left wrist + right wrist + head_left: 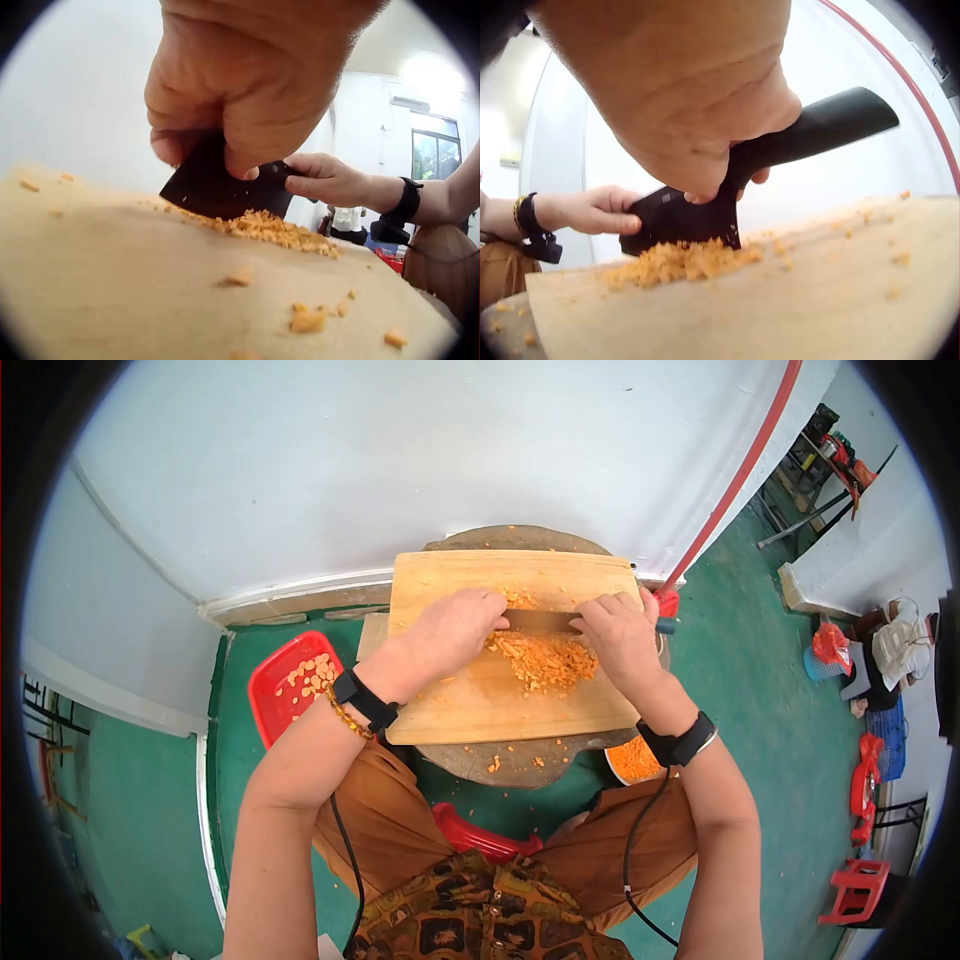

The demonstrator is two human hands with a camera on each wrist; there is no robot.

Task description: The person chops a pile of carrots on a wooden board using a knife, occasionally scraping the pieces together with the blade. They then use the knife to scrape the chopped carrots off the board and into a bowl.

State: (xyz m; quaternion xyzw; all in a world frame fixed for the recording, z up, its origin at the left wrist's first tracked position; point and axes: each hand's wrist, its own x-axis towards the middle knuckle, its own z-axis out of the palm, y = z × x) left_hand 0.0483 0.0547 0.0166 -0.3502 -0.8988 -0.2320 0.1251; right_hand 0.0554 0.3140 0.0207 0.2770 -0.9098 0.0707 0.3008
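Observation:
A dark-bladed knife [541, 621] lies across the wooden board [450, 710], its edge down at a heap of chopped orange bits [550, 663]. My left hand [458, 630] pinches the blade's far end between thumb and fingers; the left wrist view shows this hand [247, 82] over the blade [225, 184]. At the other end, my right hand [622, 637] grips the knife where blade meets handle. In the right wrist view the black handle [840, 124] sticks out past my right hand [682, 97], and the orange bits [682, 262] lie against the blade.
The board rests on a round stump [500, 762]. A red basin [262, 685] with orange pieces stands at the left. A bowl of orange bits [635, 760] is below the board's right corner. A white wall [400, 460] rises behind; a red stool [480, 834] shows between the legs.

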